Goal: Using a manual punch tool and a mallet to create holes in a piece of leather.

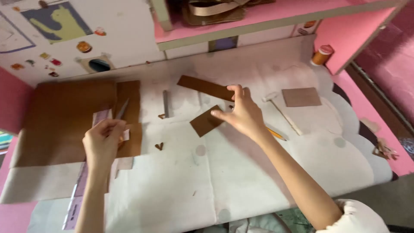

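Here, in the head view, the left hand (102, 140) is curled closed around a long translucent pinkish ruler (82, 181) that runs from near the bottom edge up over a large brown cardboard sheet (60, 118); a thin grey blade-like tool (122, 108) pokes up just above the fingers, though whether the hand grips it too cannot be told. The right hand (242, 113) reaches across the white paper-covered table (241, 172), its thumb and fingers pinched shut on a small brown cardboard rectangle (205, 122), which sits tilted and low over the table near the middle. Just above it lies a longer brown cardboard strip (206, 87), angled, its right end touching or hidden by the fingertips. A grey rod (165, 103) lies upright between the big sheet and the strip. Right of the hand lie a small white hammer (282, 113) and a pencil (276, 133) partly hidden under the wrist. Farther right rests a square cardboard piece (301, 97), and an orange spool of thread (322, 55) stands by the pink shelf wall (353, 34)
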